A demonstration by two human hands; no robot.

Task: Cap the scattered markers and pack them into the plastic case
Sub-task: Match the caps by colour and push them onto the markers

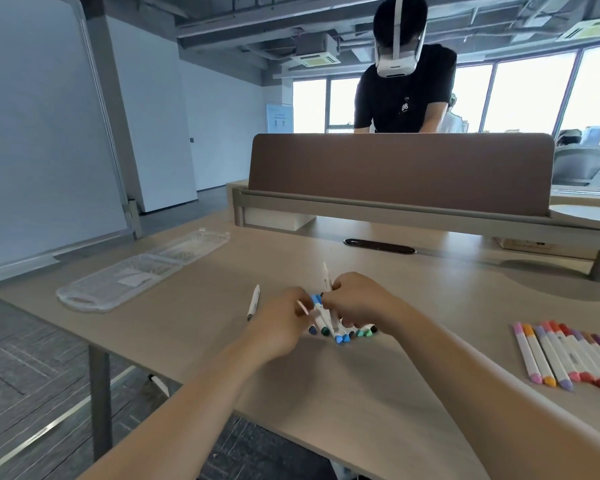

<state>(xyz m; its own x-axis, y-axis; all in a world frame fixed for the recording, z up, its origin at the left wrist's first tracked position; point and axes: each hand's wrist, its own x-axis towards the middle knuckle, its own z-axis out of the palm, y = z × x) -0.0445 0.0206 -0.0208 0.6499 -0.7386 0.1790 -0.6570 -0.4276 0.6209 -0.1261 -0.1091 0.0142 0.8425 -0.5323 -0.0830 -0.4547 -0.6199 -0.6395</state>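
A bunch of white markers with blue and green caps (340,332) lies at the table's middle. My left hand (278,323) and my right hand (357,303) meet over the bunch. Both curl their fingers around markers in it. One white marker (326,277) sticks up from my right hand. A blue cap (315,299) shows between my two hands. One single marker (253,302) lies on the table left of my hands. The clear plastic case (132,275) lies open at the far left of the table, with nothing visible in it but a paper slip.
A row of markers with pink, orange, red and purple caps (568,355) lies near the right edge. A brown desk divider (395,171) stands at the back, with a person in a headset behind it. A whiteboard (39,133) stands to the left.
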